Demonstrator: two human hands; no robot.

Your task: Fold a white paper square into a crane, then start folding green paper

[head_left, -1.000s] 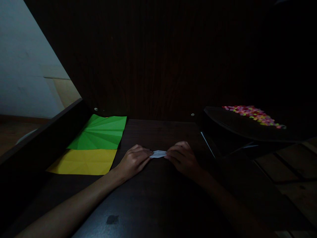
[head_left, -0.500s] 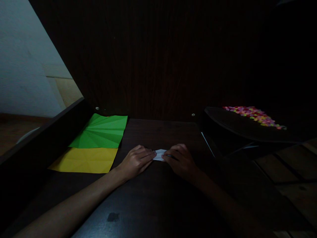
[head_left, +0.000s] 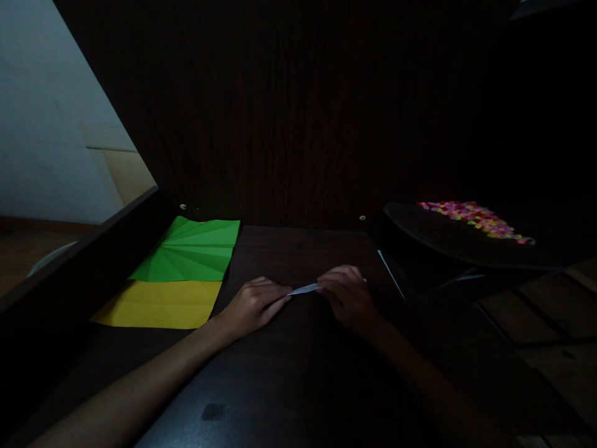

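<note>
A narrow piece of white folded paper point(head_left: 305, 289) stretches between my two hands over the dark table. The fingers of my left hand point(head_left: 258, 305) pinch its left end. My right hand point(head_left: 347, 292) grips the other end, fingers curled, hiding part of the paper. A small pale tip shows just past the right hand's knuckles; I cannot tell what it belongs to. To the left of my left hand lie a creased green paper sheet point(head_left: 196, 249) and a yellow paper sheet point(head_left: 161, 303), the green one overlapping the yellow.
A dark upright panel point(head_left: 280, 112) rises behind the table point(head_left: 261, 386). A raised edge board point(head_left: 84, 249) runs along the left. On a curved dark surface point(head_left: 433, 239) at right lies a heap of small colourful pieces point(head_left: 480, 219).
The white paper looked wider and flat on the table; now it is a thin strip, tilted up to the right. My right hand has moved slightly right and up.
</note>
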